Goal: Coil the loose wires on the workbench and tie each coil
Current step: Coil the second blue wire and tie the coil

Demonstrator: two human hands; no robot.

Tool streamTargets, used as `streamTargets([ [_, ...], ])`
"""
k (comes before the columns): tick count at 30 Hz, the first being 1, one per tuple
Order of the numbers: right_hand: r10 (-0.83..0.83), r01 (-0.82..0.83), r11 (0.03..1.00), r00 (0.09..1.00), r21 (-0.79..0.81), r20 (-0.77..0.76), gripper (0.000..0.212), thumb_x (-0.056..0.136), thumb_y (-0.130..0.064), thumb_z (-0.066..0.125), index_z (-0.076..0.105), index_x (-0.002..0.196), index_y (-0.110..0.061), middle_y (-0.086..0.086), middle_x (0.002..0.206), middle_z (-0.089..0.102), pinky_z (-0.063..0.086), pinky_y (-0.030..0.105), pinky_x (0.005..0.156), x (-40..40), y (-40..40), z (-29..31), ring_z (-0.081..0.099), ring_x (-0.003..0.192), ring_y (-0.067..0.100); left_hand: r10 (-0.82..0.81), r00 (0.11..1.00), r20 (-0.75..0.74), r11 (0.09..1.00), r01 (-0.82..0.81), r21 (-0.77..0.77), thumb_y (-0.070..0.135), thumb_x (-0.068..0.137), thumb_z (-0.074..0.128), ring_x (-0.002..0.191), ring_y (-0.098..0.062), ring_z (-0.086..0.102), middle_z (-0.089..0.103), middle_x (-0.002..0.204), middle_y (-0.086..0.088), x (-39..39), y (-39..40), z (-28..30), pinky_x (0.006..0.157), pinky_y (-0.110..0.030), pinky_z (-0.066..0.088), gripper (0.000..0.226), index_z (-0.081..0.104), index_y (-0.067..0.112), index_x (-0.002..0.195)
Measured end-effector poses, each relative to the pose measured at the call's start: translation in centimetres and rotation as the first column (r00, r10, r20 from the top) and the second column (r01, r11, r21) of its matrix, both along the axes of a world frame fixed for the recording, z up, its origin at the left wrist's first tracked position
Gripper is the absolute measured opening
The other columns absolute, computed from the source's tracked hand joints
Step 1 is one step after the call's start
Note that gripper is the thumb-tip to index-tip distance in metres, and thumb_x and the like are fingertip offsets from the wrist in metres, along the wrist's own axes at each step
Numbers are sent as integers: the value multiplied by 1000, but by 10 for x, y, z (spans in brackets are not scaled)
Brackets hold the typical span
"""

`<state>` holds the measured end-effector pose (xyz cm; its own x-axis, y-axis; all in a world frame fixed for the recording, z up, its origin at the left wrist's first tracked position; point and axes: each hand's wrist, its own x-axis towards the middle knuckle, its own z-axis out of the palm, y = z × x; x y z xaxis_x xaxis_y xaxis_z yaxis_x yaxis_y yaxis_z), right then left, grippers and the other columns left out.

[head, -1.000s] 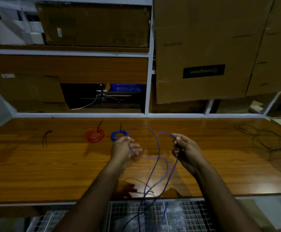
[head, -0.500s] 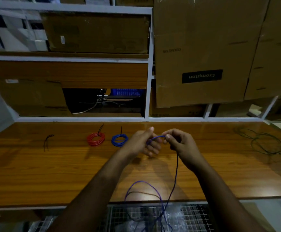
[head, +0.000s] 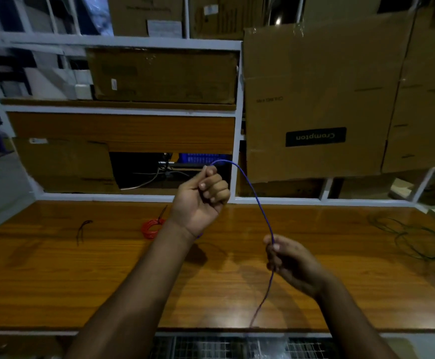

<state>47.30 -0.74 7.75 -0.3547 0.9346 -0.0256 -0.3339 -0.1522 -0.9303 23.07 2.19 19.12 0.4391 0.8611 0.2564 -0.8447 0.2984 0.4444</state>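
My left hand (head: pixel 204 196) is raised above the wooden workbench (head: pixel 55 275) in a fist that grips one end of a loose blue wire (head: pixel 259 203). The wire arcs up from the fist, curves down to the right, and passes through my right hand (head: pixel 290 261), which pinches it lower and nearer to me. Below that hand the wire hangs past the bench's front edge. A tied red coil (head: pixel 151 228) lies on the bench, partly behind my left wrist. The blue coil seen earlier is hidden by my left hand.
A short black tie (head: pixel 82 229) lies at the left of the bench. A tangle of dark loose wire (head: pixel 413 239) spreads at the right end. Cardboard boxes (head: pixel 322 99) fill white shelves behind. A wire-mesh rack (head: pixel 237 345) sits below the front edge.
My hands have parted: the left rose up and away with the wire's end, and the right dropped lower and nearer. The wire now spans between them, and the view tilted upward.
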Motion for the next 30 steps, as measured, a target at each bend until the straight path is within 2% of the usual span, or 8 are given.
streamTargets([
  [4, -161, 174, 984, 950, -27, 267, 23, 98, -6, 53, 65, 118, -2, 12, 88, 65, 57, 36, 76, -30, -15, -11, 67, 75, 27, 34, 999, -42, 999, -33, 14, 24, 103, 36, 48, -9, 33, 36, 55, 5, 4, 2, 6, 48, -21, 32, 31, 52, 11, 80],
  [7, -369, 351, 928, 820, 125, 437, 11, 95, -8, 62, 66, 102, 1, 17, 82, 71, 63, 42, 66, -69, -30, 9, 74, 70, 28, 110, 982, -153, 994, -105, 39, 25, 105, 36, 50, -10, 34, 36, 57, 3, 13, 6, 5, 49, -22, 35, 32, 52, 12, 80],
  [12, -543, -5, 820, 306, 572, 782, 29, 99, -31, 58, 62, 71, -22, -3, 66, 66, 48, 14, 54, -91, -55, 82, 62, 59, 3, 230, 877, -421, 970, -170, 175, 24, 106, 33, 53, -11, 40, 43, 59, 2, 13, 9, 4, 54, -23, 38, 31, 50, 13, 82],
  [18, -488, -424, 738, 201, 524, 850, 35, 99, -9, 52, 60, 126, -30, -12, 106, 64, 48, 13, 74, -79, -58, 163, 57, 88, -2, 284, 750, -598, 943, -107, 314, 22, 107, 31, 68, -13, 61, 62, 74, -5, 9, -4, 13, 67, -26, 51, 33, 55, 9, 89],
  [22, -806, -288, 490, 210, 823, 553, 28, 94, -10, 57, 66, 118, -23, -1, 113, 59, 51, 20, 80, -65, -40, 178, 55, 96, 6, 366, 608, -705, 902, -45, 430, 20, 108, 30, 53, -13, 56, 61, 65, -5, 11, -11, 18, 51, -23, 47, 36, 57, 9, 87],
  [24, -886, -195, 370, 220, 908, 408, 22, 91, -10, 64, 66, 111, -18, 1, 114, 53, 50, 18, 76, -58, -28, 177, 53, 96, 9, 281, 674, -683, 927, -7, 375, 18, 106, 34, 48, -12, 51, 58, 61, -5, 12, -13, 19, 48, -23, 44, 31, 56, 9, 85],
  [27, -883, -184, 401, 186, 898, 432, 18, 94, -12, 61, 62, 111, -17, 0, 116, 52, 53, 24, 79, -54, -12, 165, 55, 95, 10, -8, 877, -480, 976, 112, 188, 22, 97, 41, 40, -6, 41, 49, 52, 2, 12, -15, 23, 38, -17, 35, 26, 55, 9, 80],
  [30, -683, -7, 627, 475, 779, 554, 18, 103, -18, 47, 65, 105, -19, -3, 100, 65, 56, 33, 72, -55, -7, 155, 63, 82, 11, -138, 945, -297, 985, 162, 58, 26, 98, 39, 37, -2, 34, 41, 47, 7, 9, -10, 24, 36, -14, 24, 36, 59, 10, 73],
])
